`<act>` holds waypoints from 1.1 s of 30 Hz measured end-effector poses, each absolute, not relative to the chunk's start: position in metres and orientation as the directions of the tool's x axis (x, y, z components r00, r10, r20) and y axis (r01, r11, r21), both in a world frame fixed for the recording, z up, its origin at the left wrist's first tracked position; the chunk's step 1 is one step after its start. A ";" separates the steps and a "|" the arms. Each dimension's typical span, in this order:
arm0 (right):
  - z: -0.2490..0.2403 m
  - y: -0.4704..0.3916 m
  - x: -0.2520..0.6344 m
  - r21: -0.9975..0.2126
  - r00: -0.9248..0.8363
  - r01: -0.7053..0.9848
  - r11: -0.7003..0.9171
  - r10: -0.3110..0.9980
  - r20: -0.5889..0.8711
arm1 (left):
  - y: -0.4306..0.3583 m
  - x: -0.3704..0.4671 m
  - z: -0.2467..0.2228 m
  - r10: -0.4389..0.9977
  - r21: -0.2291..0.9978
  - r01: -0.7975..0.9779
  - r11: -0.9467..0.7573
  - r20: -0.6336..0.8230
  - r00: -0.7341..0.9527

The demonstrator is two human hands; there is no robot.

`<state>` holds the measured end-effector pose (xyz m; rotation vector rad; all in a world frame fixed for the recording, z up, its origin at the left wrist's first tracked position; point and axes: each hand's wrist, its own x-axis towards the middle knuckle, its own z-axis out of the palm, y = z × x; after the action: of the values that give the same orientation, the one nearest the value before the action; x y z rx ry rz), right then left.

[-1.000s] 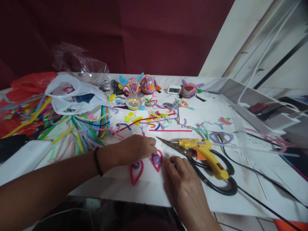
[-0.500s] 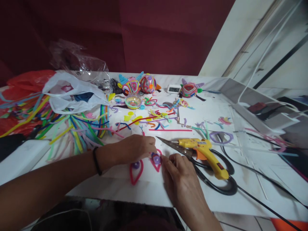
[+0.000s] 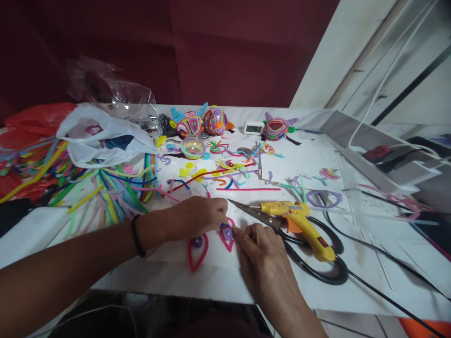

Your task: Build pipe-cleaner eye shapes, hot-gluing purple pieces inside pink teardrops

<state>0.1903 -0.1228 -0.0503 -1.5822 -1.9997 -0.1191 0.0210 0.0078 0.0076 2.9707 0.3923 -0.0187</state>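
Observation:
A pink teardrop outline with a purple round centre (image 3: 228, 234) lies on the white paper between my hands. My left hand (image 3: 202, 217), with a black band at the wrist, has its fingers pressed together at the top of this piece. My right hand (image 3: 260, 249) touches its right edge with bent thumb and fingers. Just left of it lies a second pink teardrop (image 3: 198, 256) with a purple centre. The yellow glue gun (image 3: 299, 220) rests across large black-handled scissors (image 3: 326, 278) beside my right hand.
Fuzzy coloured stems (image 3: 112, 188) and a white plastic bag (image 3: 105, 141) are at left. Decorated balls (image 3: 216, 121), a small clock (image 3: 253, 127) and a clear bowl (image 3: 193, 147) stand behind. A grey tray (image 3: 391, 169) and black cables are at right.
The view has shifted slightly. Both hands stay at the pink teardrop piece with nearly the same finger positions.

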 end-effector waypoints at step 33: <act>-0.047 -0.136 0.193 -0.260 -0.132 0.921 0.291 0.859 0.495 | 0.012 0.022 0.006 0.055 0.189 0.034 -0.981 0.105 0.993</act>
<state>0.1929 -0.1359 -0.0468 -1.5840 -2.0043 -0.1438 0.0217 0.0121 0.0057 2.9488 0.0663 0.1627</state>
